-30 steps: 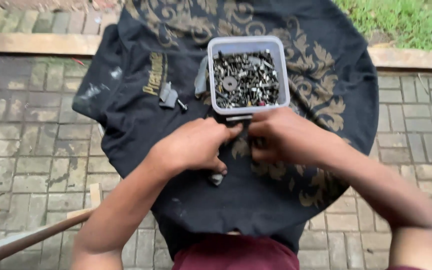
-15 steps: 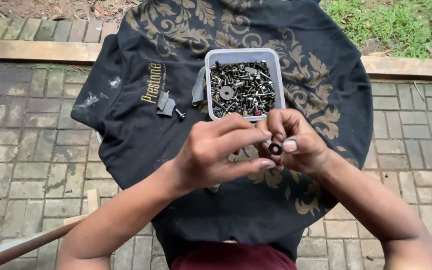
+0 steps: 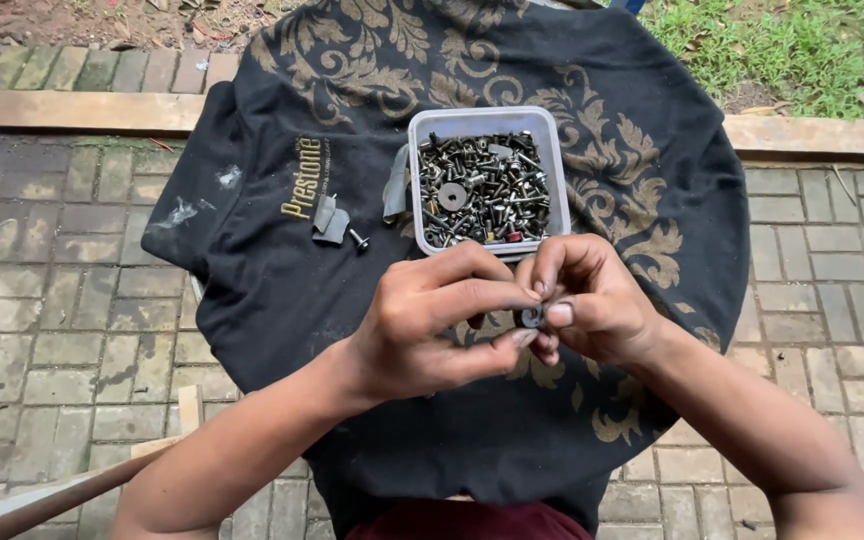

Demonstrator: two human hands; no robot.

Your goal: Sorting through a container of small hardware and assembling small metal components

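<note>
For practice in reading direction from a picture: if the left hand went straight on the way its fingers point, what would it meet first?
Probably the right hand, beyond the small dark ring they pinch together.

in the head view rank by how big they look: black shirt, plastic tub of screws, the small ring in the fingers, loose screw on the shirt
1. black shirt
2. plastic tub
3 and 4. small ring and loose screw: both tiny and look alike; the ring is partly hidden by fingers and sits nearer the camera, so no ranking.
</note>
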